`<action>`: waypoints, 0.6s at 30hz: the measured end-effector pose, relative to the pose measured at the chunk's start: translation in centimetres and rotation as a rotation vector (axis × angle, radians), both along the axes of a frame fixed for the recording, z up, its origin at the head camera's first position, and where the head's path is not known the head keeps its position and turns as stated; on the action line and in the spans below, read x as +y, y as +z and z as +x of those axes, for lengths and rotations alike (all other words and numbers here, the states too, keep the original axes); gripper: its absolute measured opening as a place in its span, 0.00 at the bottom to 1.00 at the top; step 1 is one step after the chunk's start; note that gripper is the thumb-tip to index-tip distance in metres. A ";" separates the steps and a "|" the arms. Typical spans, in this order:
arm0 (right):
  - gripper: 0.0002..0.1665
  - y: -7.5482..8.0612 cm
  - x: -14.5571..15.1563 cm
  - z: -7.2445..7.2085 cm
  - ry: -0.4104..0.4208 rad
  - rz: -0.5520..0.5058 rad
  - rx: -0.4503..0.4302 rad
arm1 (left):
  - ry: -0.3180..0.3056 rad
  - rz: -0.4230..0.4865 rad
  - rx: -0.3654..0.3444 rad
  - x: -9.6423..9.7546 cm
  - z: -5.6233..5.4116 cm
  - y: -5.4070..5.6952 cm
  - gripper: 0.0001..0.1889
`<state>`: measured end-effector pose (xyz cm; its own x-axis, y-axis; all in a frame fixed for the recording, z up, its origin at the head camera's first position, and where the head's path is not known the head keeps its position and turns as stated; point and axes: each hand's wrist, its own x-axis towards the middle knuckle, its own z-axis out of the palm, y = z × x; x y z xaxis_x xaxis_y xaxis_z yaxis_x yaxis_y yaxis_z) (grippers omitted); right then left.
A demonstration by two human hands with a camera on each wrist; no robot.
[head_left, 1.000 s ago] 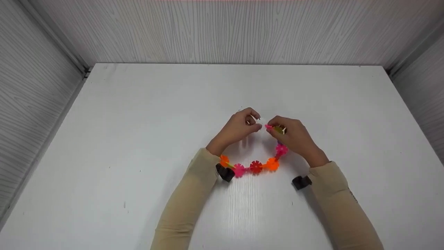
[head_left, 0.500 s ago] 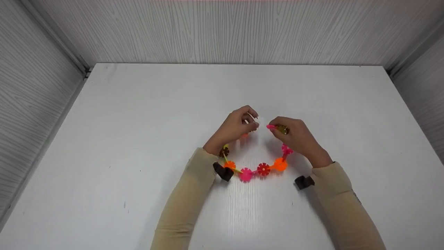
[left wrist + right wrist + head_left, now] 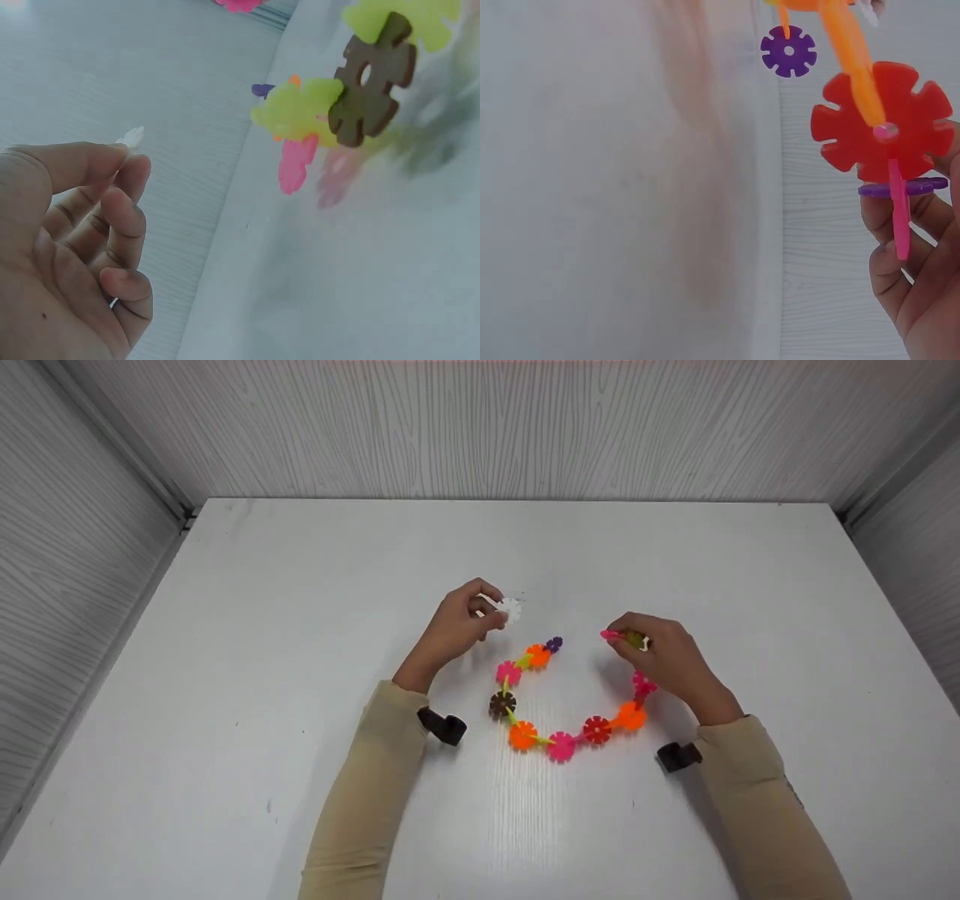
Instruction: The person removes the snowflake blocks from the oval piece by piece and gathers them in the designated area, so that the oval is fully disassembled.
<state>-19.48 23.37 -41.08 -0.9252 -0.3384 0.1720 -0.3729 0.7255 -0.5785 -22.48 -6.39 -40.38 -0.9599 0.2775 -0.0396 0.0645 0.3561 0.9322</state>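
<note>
My left hand (image 3: 454,628) pinches a white snowflake disc (image 3: 511,609) between thumb and fingers, above the table; its edge shows in the left wrist view. My right hand (image 3: 675,667) pinches a pink snowflake disc (image 3: 610,635) at one end of a curved chain of interlocking discs. An olive-green disc (image 3: 636,640) sits partly hidden within that hand's fingers. The chain curves toward the person through a red disc (image 3: 597,730) and a brown disc (image 3: 502,703). At its free end is a small purple disc (image 3: 553,644), below and right of the white disc. White disc and chain are apart.
A white table (image 3: 337,562) lies under both hands, with grey wood-grain panels (image 3: 480,427) behind it and at the sides. Black wrist mounts (image 3: 444,726) stick out from both sleeves over the table.
My left hand has drawn away to the left with the white disc, widening the gap between the hands. The right hand has shifted right, and the chain has shifted right too, uncovering its purple end.
</note>
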 end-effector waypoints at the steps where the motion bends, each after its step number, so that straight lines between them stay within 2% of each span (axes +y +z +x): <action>1: 0.08 0.0 0.0 0.0 -0.002 0.002 -0.004 | 0.005 -0.002 -0.003 -0.2 0.0 -0.1 0.10; 10: 0.08 0.1 0.1 0.0 -0.030 0.012 -0.049 | 0.018 -0.002 -0.004 -2.0 -0.1 -0.6 0.10; 18: 0.11 0.1 0.5 0.0 -0.063 -0.003 -0.119 | 0.045 -0.043 -0.113 -4.1 0.2 -1.6 0.14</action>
<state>-19.45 23.84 -40.96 -0.9585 -0.2786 0.0602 -0.2550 0.7438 -0.6179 -22.31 -10.49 -41.96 -0.9600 0.2302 -0.1592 -0.0569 0.3965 0.9163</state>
